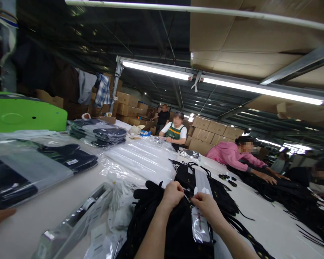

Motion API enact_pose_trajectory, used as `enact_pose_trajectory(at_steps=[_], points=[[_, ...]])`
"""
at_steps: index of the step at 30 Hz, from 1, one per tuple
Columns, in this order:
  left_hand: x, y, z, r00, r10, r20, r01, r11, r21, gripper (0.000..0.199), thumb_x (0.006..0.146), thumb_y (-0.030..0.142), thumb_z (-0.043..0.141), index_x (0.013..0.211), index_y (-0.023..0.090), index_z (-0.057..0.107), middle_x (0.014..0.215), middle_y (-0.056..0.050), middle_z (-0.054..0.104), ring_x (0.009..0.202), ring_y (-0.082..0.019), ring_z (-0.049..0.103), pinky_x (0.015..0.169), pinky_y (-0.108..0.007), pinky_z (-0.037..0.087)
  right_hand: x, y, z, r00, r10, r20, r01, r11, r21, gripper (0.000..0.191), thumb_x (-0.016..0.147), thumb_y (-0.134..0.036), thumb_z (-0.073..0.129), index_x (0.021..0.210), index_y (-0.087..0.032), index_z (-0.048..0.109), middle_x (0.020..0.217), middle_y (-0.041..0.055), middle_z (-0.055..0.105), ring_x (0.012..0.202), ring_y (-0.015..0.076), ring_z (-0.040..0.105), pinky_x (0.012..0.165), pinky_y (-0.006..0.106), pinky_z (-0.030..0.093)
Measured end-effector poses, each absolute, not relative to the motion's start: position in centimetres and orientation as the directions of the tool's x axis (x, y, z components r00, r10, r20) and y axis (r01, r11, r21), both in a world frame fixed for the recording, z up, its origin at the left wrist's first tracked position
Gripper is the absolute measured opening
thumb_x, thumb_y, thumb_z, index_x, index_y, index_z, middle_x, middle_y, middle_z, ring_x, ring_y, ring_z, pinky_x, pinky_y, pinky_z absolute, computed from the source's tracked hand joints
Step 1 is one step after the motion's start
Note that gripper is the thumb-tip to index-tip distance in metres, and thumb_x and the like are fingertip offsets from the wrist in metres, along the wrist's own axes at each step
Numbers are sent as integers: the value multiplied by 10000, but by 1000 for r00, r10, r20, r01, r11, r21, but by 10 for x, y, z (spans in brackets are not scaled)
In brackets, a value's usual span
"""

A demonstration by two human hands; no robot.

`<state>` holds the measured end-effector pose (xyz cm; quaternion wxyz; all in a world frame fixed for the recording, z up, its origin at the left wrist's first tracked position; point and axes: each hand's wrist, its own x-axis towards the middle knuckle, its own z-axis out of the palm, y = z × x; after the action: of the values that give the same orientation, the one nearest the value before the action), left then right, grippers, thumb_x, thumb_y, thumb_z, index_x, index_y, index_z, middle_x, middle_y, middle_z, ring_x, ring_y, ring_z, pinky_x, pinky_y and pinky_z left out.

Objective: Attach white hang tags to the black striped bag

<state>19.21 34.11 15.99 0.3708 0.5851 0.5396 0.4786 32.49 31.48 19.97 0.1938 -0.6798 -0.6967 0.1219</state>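
Observation:
Over a black garment [178,219] with cords and straps, my left hand [173,195] is closed in a pinch. Close to its right, my right hand [204,205] pinches too, its fingertips meeting near the left ones. What lies between the fingers is too small to make out. Below my right hand, a clear packet with a white insert [200,226] rests on the black cloth. Just beyond lies another black garment [185,176] with a pale strip [203,180] across it. Black straps with eyelets [241,230] trail off to the right.
Left of the garment stand a tape dispenser [70,223] and clear bags of tags [121,205]. Clear plastic bags [140,158] cover the table's middle; bagged dark garments [97,131] are stacked behind. Another person's fingers [1,217] show at left. A pink-sleeved co-worker [232,156] handles black garments [280,187].

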Motion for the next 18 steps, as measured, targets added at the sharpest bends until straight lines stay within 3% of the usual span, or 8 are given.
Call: enact_pose_trajectory(at_steps=[5, 10, 18], points=[[191, 341, 158, -49, 990, 129, 196, -117, 974, 166, 535, -6, 503, 546, 155, 546, 482, 45, 490, 540, -116, 493, 545, -209, 372, 324, 316, 201, -15, 992, 122, 913, 64, -403, 176, 742, -216, 477, 705, -159, 639, 691, 34, 635, 692, 164, 574, 607, 237, 368], [190, 337, 162, -42, 993, 110, 145, -103, 984, 158, 549, -7, 497, 552, 146, 540, 481, 50, 474, 516, -100, 466, 515, -200, 352, 313, 311, 204, -106, 980, 167, 932, 157, -328, 232, 789, -221, 436, 848, -200, 660, 888, 57, 605, 858, 179, 560, 733, 256, 368], [189, 338, 161, -42, 995, 92, 134, -85, 987, 155, 558, -8, 494, 557, 140, 538, 462, 59, 444, 488, -89, 435, 473, -192, 313, 301, 316, 199, -107, 985, 138, 935, 147, -323, 239, 794, -209, 427, 791, -194, 666, 863, 63, 603, 833, 181, 566, 714, 257, 373]])
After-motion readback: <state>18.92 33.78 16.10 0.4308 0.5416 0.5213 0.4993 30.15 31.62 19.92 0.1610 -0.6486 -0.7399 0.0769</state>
